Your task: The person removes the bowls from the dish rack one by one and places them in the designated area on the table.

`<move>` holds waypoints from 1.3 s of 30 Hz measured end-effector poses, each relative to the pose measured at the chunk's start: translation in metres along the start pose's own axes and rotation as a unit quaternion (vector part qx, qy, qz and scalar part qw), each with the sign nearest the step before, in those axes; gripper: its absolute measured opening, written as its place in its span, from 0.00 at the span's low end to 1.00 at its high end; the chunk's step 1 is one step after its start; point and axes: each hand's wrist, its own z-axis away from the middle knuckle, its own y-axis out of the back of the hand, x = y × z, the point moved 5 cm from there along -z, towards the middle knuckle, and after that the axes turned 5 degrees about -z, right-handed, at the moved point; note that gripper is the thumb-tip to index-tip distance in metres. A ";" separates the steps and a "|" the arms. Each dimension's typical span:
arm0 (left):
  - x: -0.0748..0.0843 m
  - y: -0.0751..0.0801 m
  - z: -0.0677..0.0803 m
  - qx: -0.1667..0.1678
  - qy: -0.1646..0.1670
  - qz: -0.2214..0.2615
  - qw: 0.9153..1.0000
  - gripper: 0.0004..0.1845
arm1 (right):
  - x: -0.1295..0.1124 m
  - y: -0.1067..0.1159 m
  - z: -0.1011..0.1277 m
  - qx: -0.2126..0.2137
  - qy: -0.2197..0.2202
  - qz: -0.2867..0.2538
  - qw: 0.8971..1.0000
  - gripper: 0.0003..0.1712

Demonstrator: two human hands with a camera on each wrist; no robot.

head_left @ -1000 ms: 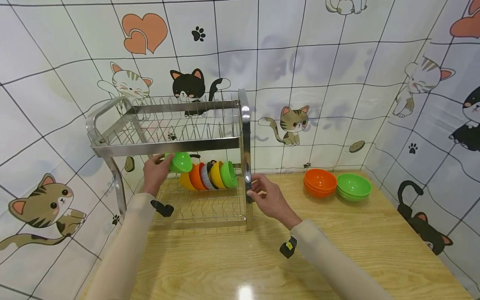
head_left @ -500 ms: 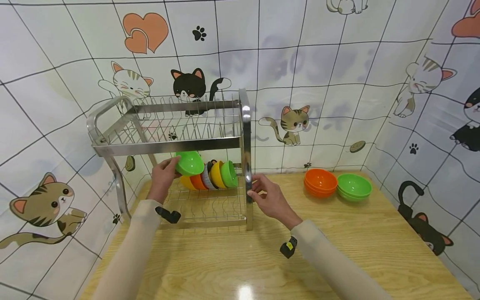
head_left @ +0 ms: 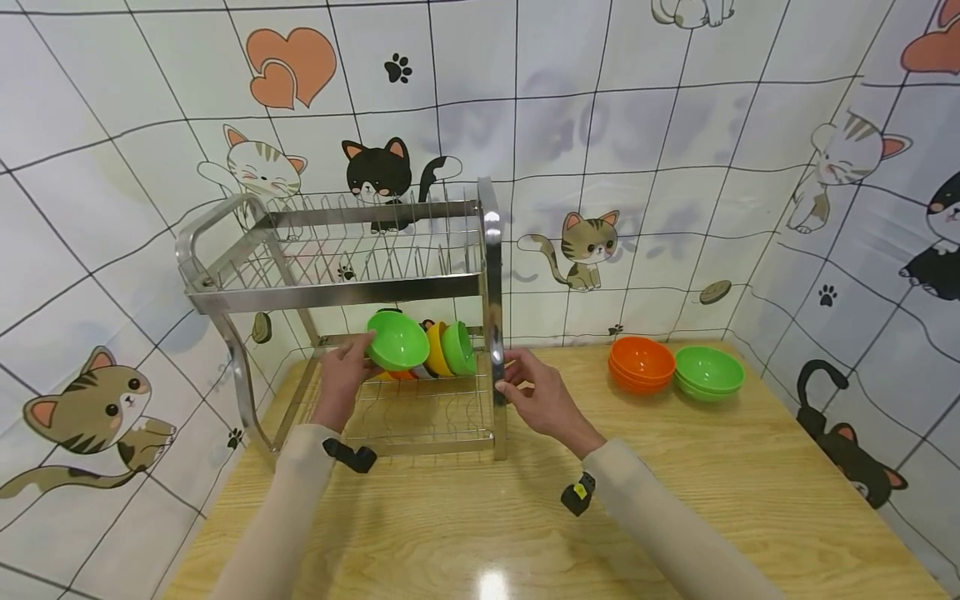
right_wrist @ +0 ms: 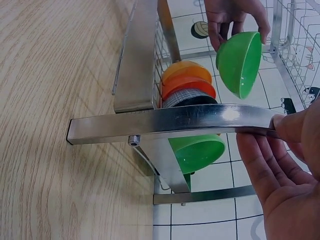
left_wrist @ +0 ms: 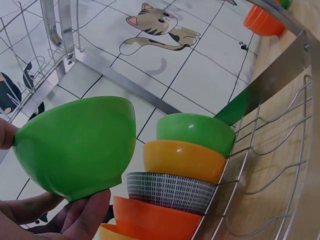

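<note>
My left hand point(head_left: 347, 373) grips a green bowl point(head_left: 398, 341) by its rim and base, tilted in front of the rack's lower tier. In the left wrist view the thumb is at the rim and fingers are under the foot. My right hand point(head_left: 542, 395) pinches the front right upright of the metal dish rack point(head_left: 492, 317). On the lower tier a row of bowls stands on edge: a green bowl point(left_wrist: 195, 131), a yellow bowl point(left_wrist: 184, 161), a black-and-white patterned bowl point(left_wrist: 170, 191), an orange bowl point(left_wrist: 156, 218) and another yellow one, partly hidden in the head view.
To the right of the rack, nested orange bowls point(head_left: 641, 365) and nested green bowls point(head_left: 708, 372) sit on the wooden table point(head_left: 600, 467). The rack's upper tier point(head_left: 337, 293) overhangs the row. A tiled-pattern wall point(head_left: 675, 167) with cat pictures stands close behind.
The left hand has carried the green bowl rightward and slightly lower, so that it now overlaps the left part of the bowl row. The right hand has stayed on the upright.
</note>
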 end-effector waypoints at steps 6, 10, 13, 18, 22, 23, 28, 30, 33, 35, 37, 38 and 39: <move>-0.003 -0.008 0.011 -0.005 0.001 0.023 1.000 0.34 | 0.001 -0.001 0.001 -0.003 -0.001 0.002 1.000 0.19; -0.004 -0.014 0.017 -0.016 -0.009 0.044 0.999 0.31 | 0.000 0.000 0.001 -0.002 -0.001 -0.002 1.000 0.19; -0.006 -0.019 0.023 -0.023 -0.004 0.057 0.998 0.30 | 0.000 0.000 0.001 -0.003 -0.004 -0.003 1.000 0.19; -0.004 -0.029 0.035 -0.055 0.002 0.083 0.995 0.30 | -0.002 0.001 0.002 -0.004 0.005 -0.003 1.000 0.20; 0.000 -0.036 0.044 -0.071 0.009 0.104 0.992 0.29 | -0.003 0.001 0.002 -0.007 0.014 -0.006 1.000 0.20; 0.001 -0.038 0.046 -0.074 0.011 0.107 0.991 0.29 | -0.003 0.001 0.002 -0.007 0.015 -0.007 1.000 0.20; 0.003 -0.043 0.055 -0.088 0.019 0.114 0.989 0.29 | -0.002 0.001 0.002 -0.008 0.015 -0.002 1.000 0.21; 0.003 -0.045 0.060 -0.093 0.020 0.118 0.988 0.29 | -0.001 0.001 0.002 -0.009 0.015 -0.001 1.000 0.21; 0.005 -0.048 0.067 -0.099 0.020 0.124 0.987 0.29 | -0.001 0.001 0.004 -0.013 0.023 -0.004 1.000 0.21; 0.007 -0.052 0.071 -0.110 0.014 0.130 0.985 0.28 | -0.002 0.002 0.005 -0.016 0.029 -0.002 0.999 0.22; 0.009 -0.055 0.075 -0.118 0.012 0.135 0.984 0.28 | -0.003 0.004 0.006 -0.019 0.031 0.010 0.999 0.23; 0.010 -0.056 0.076 -0.122 0.011 0.136 0.983 0.28 | -0.003 0.005 0.006 -0.022 0.030 0.019 0.999 0.23; 0.010 -0.057 0.078 -0.127 0.010 0.136 0.982 0.28 | -0.003 0.007 0.007 -0.024 0.029 0.027 0.999 0.23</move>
